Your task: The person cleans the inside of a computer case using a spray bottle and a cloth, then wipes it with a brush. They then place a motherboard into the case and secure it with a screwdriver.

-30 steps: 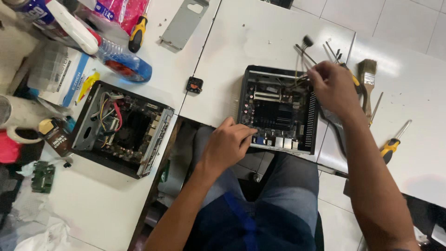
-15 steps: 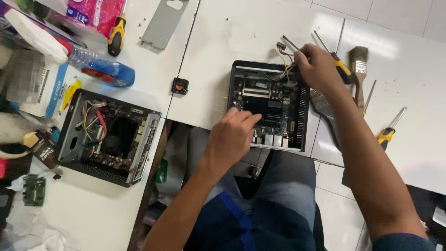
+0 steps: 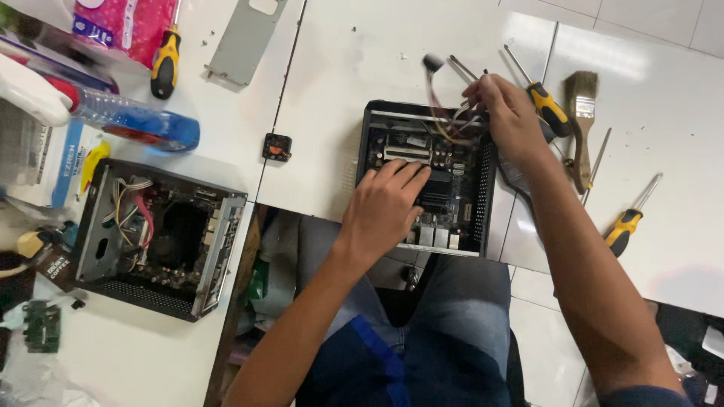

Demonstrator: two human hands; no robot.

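Observation:
A small black computer case [image 3: 483,196] lies open on the white table's front edge, its circuit board showing. My left hand [image 3: 385,207] rests flat inside it, fingers on the board near the heatsink. My right hand [image 3: 509,113] is at the case's far right corner, pinching a bundle of thin coloured wires [image 3: 445,113] that loops up out of the case to a dark plug [image 3: 432,62].
A second open case [image 3: 154,237] sits at the left. Yellow-handled screwdrivers [image 3: 547,105] [image 3: 624,226] [image 3: 166,64] and a paintbrush [image 3: 581,113] lie around. A blue bottle [image 3: 136,124], grey metal plate [image 3: 245,38], small black part [image 3: 277,147] and green board [image 3: 41,325] are there too.
My left hand has moved from the case's front edge onto the board. My right hand has lifted the wires up out of the case. The view has shifted.

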